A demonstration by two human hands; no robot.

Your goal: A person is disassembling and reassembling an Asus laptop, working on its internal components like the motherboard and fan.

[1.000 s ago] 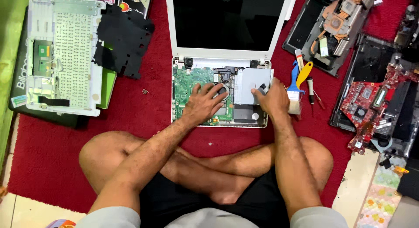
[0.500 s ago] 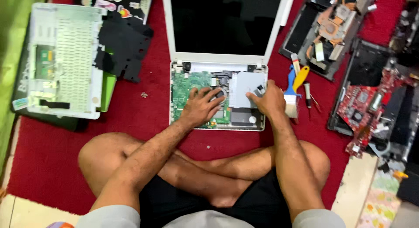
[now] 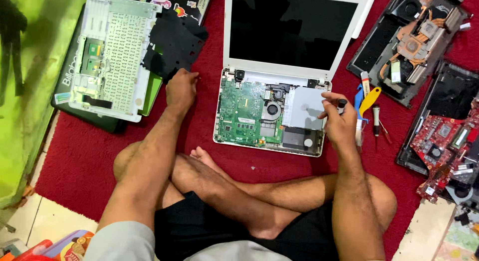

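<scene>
A white laptop lies open on the red carpet [image 3: 85,156], its dark screen [image 3: 289,31] tilted away from me. The base has no top cover, so a green motherboard [image 3: 239,116], a round fan [image 3: 272,110] and a silver drive plate [image 3: 304,109] are exposed. My right hand [image 3: 339,129] hovers over the base's right edge, pinching a small black-handled screwdriver [image 3: 342,103]. Off to the left, my left hand [image 3: 182,89] rests knuckles-up on the carpet beside a black plastic sheet [image 3: 174,44]. Its fingertips are hidden.
The white keyboard cover [image 3: 117,51] lies upside down at the left on a dark laptop. Blue and yellow pry tools [image 3: 366,99] and another screwdriver [image 3: 377,119] lie right of the base. A stripped black laptop [image 3: 414,36] and a red circuit board [image 3: 444,141] fill the right side. My crossed legs are below.
My left hand has left the motherboard and moved left onto the carpet by the black sheet. My right hand has lifted off the silver plate and shifted right with the screwdriver.
</scene>
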